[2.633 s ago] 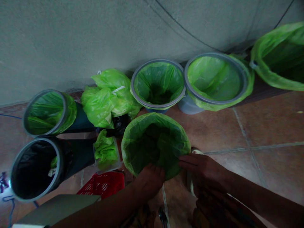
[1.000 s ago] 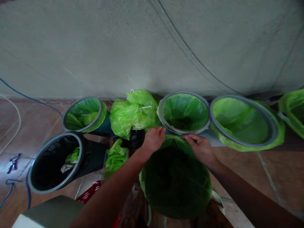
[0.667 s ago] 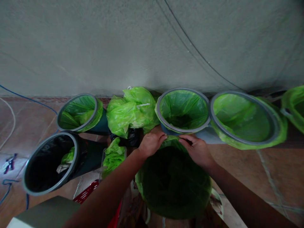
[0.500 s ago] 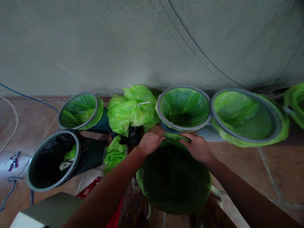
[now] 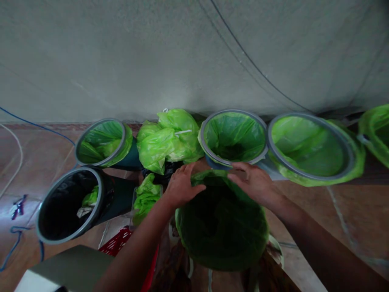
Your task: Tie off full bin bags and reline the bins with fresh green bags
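In front of me stands a bin lined with a green bin bag, its mouth facing up and its inside dark. At its far left edge my left hand rests with fingers stretched on the outer side and the thumb pointing over the opening. Over the far right edge is my right hand, its thumb and fingers apart, holding nothing. The bag's edge is folded over the rim between the hands. Whether the left fingers touch the bag is hard to make out.
Along the wall stand grey-rimmed bins with green liners, one left, one middle, one right. Tied green bags sit between them. A black-lined bin, a tub of green bags and a red basket are left.
Both hands have let go of the bag's far edge and opened. The left hand moved left and a little nearer me; the right hand stayed near the right side. The bag's edge now lies outward.
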`<move>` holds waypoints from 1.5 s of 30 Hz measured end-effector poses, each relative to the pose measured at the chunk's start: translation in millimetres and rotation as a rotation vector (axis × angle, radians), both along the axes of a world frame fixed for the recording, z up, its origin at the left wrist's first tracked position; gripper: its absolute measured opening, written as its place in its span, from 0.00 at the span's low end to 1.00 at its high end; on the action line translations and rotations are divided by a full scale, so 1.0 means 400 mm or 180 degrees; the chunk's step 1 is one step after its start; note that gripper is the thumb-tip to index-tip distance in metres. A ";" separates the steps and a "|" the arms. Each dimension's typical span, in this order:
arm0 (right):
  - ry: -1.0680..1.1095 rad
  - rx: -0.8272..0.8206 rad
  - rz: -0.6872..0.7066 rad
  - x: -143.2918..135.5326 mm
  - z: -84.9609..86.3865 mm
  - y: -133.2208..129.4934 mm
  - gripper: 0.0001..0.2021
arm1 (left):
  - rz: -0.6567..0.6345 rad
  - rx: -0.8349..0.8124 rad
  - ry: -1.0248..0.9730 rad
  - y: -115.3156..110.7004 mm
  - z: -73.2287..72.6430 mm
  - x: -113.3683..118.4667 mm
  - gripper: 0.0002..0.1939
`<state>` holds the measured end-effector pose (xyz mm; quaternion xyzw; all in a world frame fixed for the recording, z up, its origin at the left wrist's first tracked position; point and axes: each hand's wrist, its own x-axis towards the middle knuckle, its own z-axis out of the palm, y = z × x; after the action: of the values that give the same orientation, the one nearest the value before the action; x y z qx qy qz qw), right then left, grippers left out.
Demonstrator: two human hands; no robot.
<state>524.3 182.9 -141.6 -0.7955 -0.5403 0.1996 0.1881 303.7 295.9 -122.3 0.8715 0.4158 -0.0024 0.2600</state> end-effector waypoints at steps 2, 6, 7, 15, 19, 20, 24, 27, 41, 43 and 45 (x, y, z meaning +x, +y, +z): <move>-0.0075 -0.0002 0.0021 -0.013 0.004 0.020 0.16 | 0.0495 -0.0067 -0.0236 -0.012 0.004 -0.039 0.31; -0.0478 0.0094 0.0426 -0.039 -0.025 0.047 0.14 | 0.0980 -0.0369 -0.0144 -0.049 -0.024 -0.073 0.18; -0.0545 0.0137 0.0517 -0.041 -0.036 0.046 0.14 | 0.0965 -0.0452 -0.0026 -0.060 -0.034 -0.071 0.17; -0.0616 -0.0044 0.0635 0.000 -0.075 0.010 0.09 | 0.0551 -0.0009 0.0836 -0.092 -0.074 -0.018 0.12; 0.0066 -0.0084 0.0191 0.014 -0.065 -0.029 0.08 | -0.0085 0.0110 0.0733 -0.028 -0.069 0.017 0.14; 0.0263 -0.0058 -0.0011 0.012 -0.063 -0.049 0.08 | -0.0269 0.0161 0.0638 -0.011 -0.067 0.028 0.14; 0.0567 -0.0080 -0.0969 -0.015 -0.068 -0.156 0.11 | -0.0722 0.0376 0.0174 0.028 -0.062 0.058 0.20; 0.0765 -0.0247 -0.1138 -0.026 -0.080 -0.232 0.14 | -0.0574 0.0439 -0.0178 0.024 -0.055 0.044 0.25; 0.0254 0.0838 -0.0562 -0.001 -0.018 -0.029 0.16 | 0.0080 0.0020 -0.0137 0.019 -0.038 0.159 0.19; 0.0200 0.0825 -0.0533 -0.011 -0.050 -0.009 0.16 | 0.0048 0.0072 -0.0050 0.012 -0.053 0.165 0.17; 0.0105 0.0867 -0.0424 -0.013 -0.080 -0.007 0.14 | -0.0061 0.0153 -0.0062 0.010 -0.065 0.158 0.16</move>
<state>519.2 180.1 -173.4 -0.7933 -0.5052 0.1245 0.3160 367.1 299.8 -148.2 0.8815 0.4048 0.0137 0.2429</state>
